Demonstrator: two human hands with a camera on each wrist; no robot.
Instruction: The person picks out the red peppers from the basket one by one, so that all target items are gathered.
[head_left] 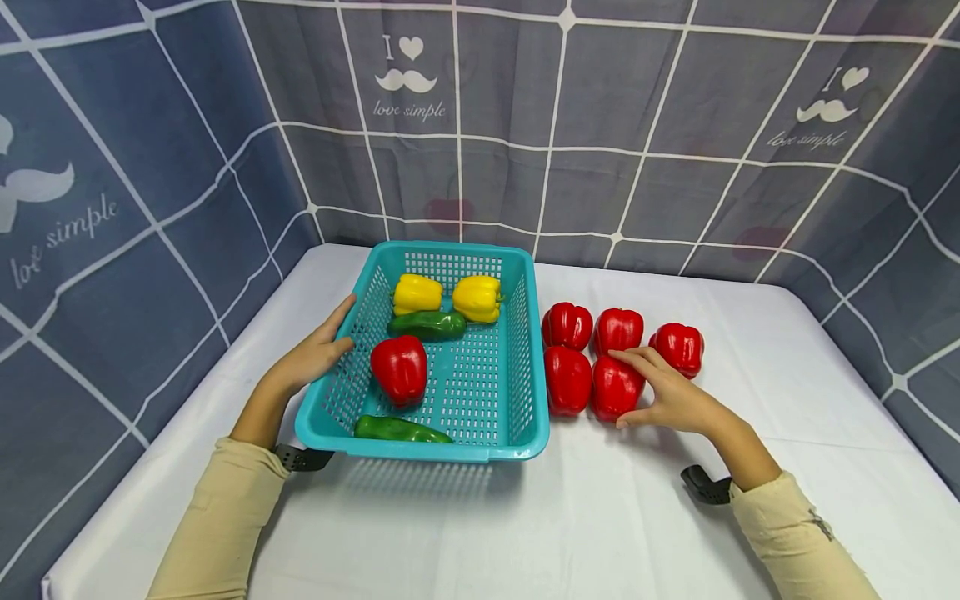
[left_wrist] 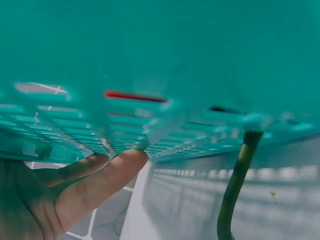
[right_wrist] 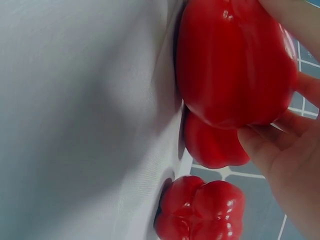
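A teal plastic basket [head_left: 465, 451] stands at the middle left. My left hand [head_left: 318, 354] rests against its outer left side, the fingers fairly straight; the left wrist view shows this hand [left_wrist: 82, 197] touching the slotted wall. Inside are two yellow bell peppers [head_left: 476, 298], two long green peppers [head_left: 427, 326] and a red bell pepper [head_left: 400, 371]. Right of the basket, my right hand [head_left: 675, 396] holds the front right red bell pepper [head_left: 617, 389] between thumb and fingers. In the right wrist view, the fingers lie around this pepper [right_wrist: 230, 65].
Beside the held pepper lie more red bell peppers: one at its left [head_left: 567, 381], two behind [head_left: 567, 326] and one farther right [head_left: 677, 348]. The white-covered table [head_left: 585, 517] is bounded by grey checked cloth walls [head_left: 495, 100].
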